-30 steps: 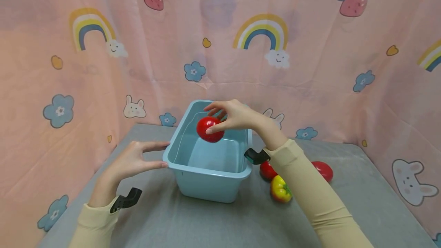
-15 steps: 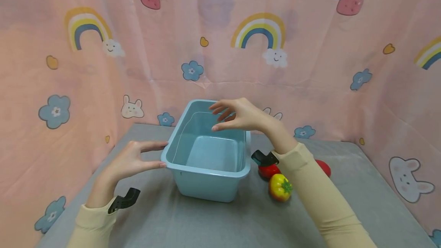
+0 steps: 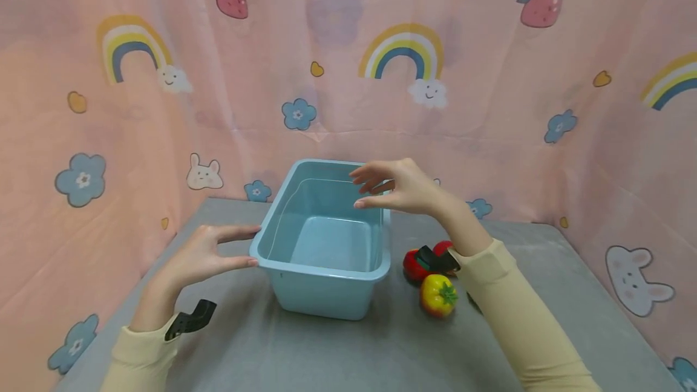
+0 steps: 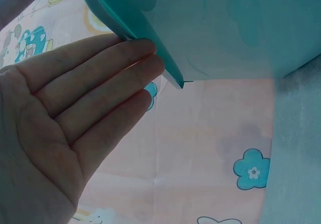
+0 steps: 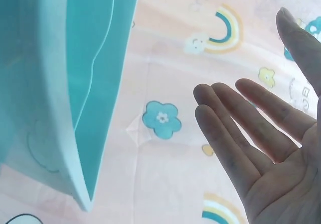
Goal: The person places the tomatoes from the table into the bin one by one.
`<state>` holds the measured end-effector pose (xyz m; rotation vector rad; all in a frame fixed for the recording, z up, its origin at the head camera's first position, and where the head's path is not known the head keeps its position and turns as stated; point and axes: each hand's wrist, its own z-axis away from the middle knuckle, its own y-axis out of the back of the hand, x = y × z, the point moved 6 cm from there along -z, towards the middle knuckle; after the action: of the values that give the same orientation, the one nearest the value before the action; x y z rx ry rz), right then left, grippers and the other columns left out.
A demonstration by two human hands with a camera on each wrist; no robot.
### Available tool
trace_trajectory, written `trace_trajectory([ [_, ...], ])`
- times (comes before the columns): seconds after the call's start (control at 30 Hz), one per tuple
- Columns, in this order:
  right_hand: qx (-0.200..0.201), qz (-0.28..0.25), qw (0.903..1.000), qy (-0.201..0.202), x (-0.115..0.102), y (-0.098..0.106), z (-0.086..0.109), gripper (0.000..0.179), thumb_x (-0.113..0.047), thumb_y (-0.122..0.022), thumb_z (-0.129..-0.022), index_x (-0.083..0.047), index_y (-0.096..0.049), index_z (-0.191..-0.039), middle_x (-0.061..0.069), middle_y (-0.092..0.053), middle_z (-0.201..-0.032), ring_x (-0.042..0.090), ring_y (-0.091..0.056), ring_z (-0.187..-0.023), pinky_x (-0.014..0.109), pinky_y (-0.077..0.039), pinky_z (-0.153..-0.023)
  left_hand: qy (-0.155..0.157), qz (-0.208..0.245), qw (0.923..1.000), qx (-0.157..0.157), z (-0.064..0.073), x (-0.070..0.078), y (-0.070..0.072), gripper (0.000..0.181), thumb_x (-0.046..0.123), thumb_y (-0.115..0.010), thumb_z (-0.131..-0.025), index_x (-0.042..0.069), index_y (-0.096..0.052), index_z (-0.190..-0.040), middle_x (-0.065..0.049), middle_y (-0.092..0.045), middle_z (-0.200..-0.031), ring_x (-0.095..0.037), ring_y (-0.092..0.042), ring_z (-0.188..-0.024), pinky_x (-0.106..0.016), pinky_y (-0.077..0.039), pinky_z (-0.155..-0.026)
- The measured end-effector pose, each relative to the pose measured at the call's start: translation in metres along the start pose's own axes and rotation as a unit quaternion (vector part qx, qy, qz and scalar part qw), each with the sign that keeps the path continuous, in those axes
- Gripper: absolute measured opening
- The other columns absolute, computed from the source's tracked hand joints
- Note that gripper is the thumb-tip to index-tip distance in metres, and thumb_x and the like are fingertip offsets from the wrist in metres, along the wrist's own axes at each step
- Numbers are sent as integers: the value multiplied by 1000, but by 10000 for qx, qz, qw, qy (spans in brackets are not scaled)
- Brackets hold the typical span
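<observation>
A light blue plastic tub (image 3: 323, 296) stands on the table, its inner floor partly visible and bare. My left hand (image 3: 198, 262) is at the tub's left rim, fingers straight with their tips against the edge and the thumb lower down. In the left wrist view those fingers (image 4: 118, 83) lie flat along the tub's lip. My right hand (image 3: 408, 189) hovers by the tub's right rim, fingers loosely bent and nothing in them. To the right of the tub sit a yellow-and-red bell pepper (image 3: 438, 296) and a red fruit or vegetable (image 3: 414, 268), partly covered by the wrist camera.
Another red item (image 3: 443, 247) shows behind the right wrist camera (image 3: 437, 260). Something dark green (image 3: 475, 303) peeks out beside the right sleeve (image 3: 530, 313). A pink patterned curtain (image 3: 348, 101) encloses the grey table (image 3: 327, 356).
The shiny round red fruit has left my right hand and is out of sight. That hand has moved right, toward the tub's right rim. My left hand stays at the left rim.
</observation>
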<state>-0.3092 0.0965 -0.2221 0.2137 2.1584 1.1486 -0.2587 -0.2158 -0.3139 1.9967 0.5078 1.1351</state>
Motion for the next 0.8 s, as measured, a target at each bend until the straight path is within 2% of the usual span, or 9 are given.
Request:
trace_trajectory([
  [0.23, 193, 54, 9998, -26, 3, 7, 15, 48, -31, -79, -77, -15, -63, -120, 0, -69, -111, 12, -68, -97, 29, -55, -80, 35, 51, 10000, -35, 1, 3, 1, 56, 45, -74, -78, 21, -61, -128, 4, -66, -121, -16, -60, -116, -44, -48, -92],
  [0.47, 300, -67, 9995, -99, 8, 11, 30, 45, -26, -79, -78, -16, -63, -119, 1, -68, -113, 13, -68, -97, 31, -55, -80, -20, 24, 10000, 1, 1, 3, 0, 56, 43, -75, -78, 20, -61, -128, 4, -67, -119, -18, -61, -115, -46, -48, -92],
  [0.7, 409, -45, 9990, -177, 17, 16, 46, 46, -23, -78, -79, -15, -62, -121, 5, -68, -115, 16, -68, -96, 35, -56, -79, 91, -88, 9999, -1, 1, 3, 0, 57, 46, -75, -77, 24, -61, -127, 10, -65, -119, -12, -60, -116, -40, -49, -91],
  [0.8, 446, -32, 9988, -223, 21, 18, 53, 47, -22, -78, -79, -15, -62, -122, 6, -68, -115, 16, -68, -95, 35, -56, -79, 100, -97, 9999, -15, 1, 4, 0, 57, 46, -75, -77, 23, -61, -128, 10, -65, -120, -12, -60, -116, -39, -49, -91],
])
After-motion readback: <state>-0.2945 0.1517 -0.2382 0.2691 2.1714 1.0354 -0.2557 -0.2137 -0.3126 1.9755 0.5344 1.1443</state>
